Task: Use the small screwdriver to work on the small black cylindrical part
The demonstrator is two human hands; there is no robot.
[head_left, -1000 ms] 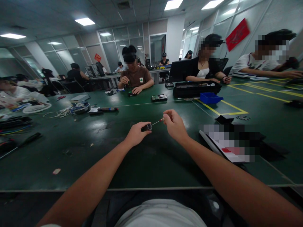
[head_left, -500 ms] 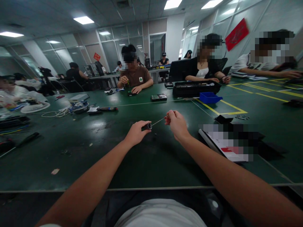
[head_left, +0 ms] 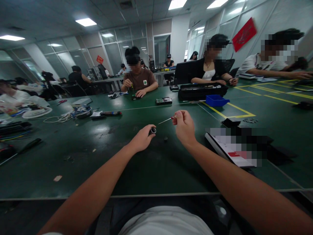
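My left hand [head_left: 142, 138] holds a small dark cylinder [head_left: 153, 130] between thumb and fingers, its round open end with a light rim turned toward the right. To its right, my right hand [head_left: 185, 127] is closed around the red handle of a thin screwdriver [head_left: 165, 121]. The metal shaft points left and slightly down, and its tip is a little above and right of the cylinder, apart from it. A small dark piece [head_left: 166, 139] lies on the green table [head_left: 146, 173] below and between the hands.
A white-and-red box [head_left: 232, 150] lies right of my right arm. Farther back are a blue bin [head_left: 216, 101], a black case [head_left: 202, 92] and a circuit board [head_left: 164, 101]. Cables [head_left: 81, 111] and a long screwdriver [head_left: 30, 145] lie at left. People sit across the table.
The screwdriver has moved right and up, away from the cylinder's open end, with my right hand. My left hand has hardly moved. The small dark piece now shows farther right and lower.
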